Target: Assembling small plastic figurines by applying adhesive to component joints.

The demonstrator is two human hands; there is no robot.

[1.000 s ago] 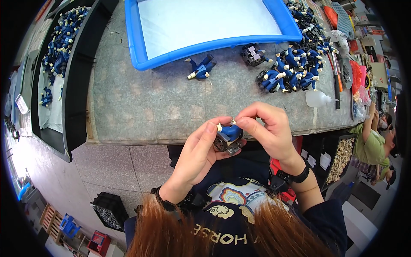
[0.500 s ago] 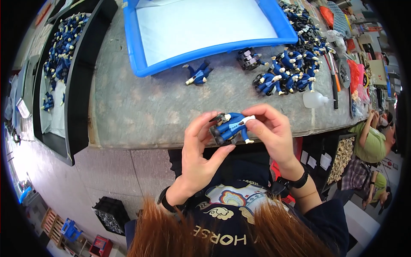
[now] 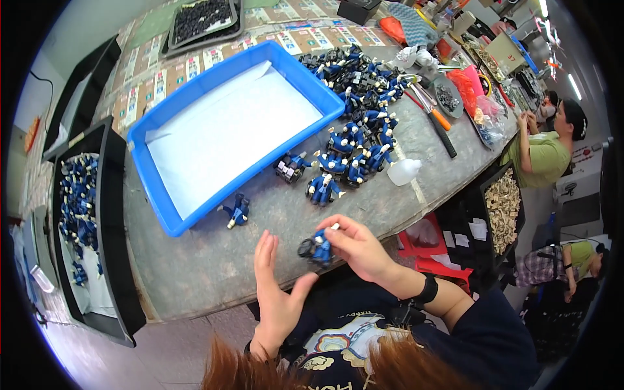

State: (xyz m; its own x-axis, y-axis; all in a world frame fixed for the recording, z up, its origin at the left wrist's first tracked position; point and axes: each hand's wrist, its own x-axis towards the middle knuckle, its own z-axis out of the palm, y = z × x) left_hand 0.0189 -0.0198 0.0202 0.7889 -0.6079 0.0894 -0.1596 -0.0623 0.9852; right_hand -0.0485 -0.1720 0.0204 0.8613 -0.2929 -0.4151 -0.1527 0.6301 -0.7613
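My right hand (image 3: 364, 252) pinches a small blue-suited toy figure (image 3: 318, 248) with black wheel-like parts, holding it over the table's front edge. The figure is a little blurred. To its left my left hand (image 3: 278, 299) is open and apart from it, thumb spread and fingers pointing up. A single blue figure (image 3: 238, 210) lies on the table beyond my left hand. Further right, several similar figures (image 3: 323, 188) stand or lie close together, and a black wheeled piece with a blue figure (image 3: 290, 168) is by the tray.
A blue tray (image 3: 172, 224) lined with white sheet stands behind. At the left, a black bin (image 3: 116, 260) holds more figures. On the right are a white squeeze bottle (image 3: 404, 171), tools with black and orange handles (image 3: 442, 133) and red bags. Other people (image 3: 543, 153) sit beyond.
My left hand has let go of the figure and moved away from it, its fingers opening. The right hand keeps the figure. The view has turned toward the right and tilted up.
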